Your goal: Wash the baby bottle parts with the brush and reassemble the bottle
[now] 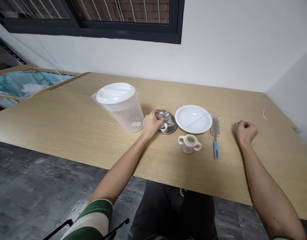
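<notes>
My left hand (153,124) is over the left side of a round metal tray (172,129), its fingertips pinched at a small clear piece (165,115). On the tray lie a white ring-shaped part (163,127) and other small clear pieces. My right hand (246,130) rests on the table at the right, fingers curled; whatever they may hold is hidden. Between the hands are a white plate (193,116) with a thin straight rod across it, a small two-handled cup (189,143) without a lid, and a bottle brush (216,146) with a blue handle.
A tall translucent pitcher (126,111) with a white lid stands just left of my left hand. A thin pale strip (264,114) lies at the far right. A blue-lined basket (26,83) is beyond the table's left end.
</notes>
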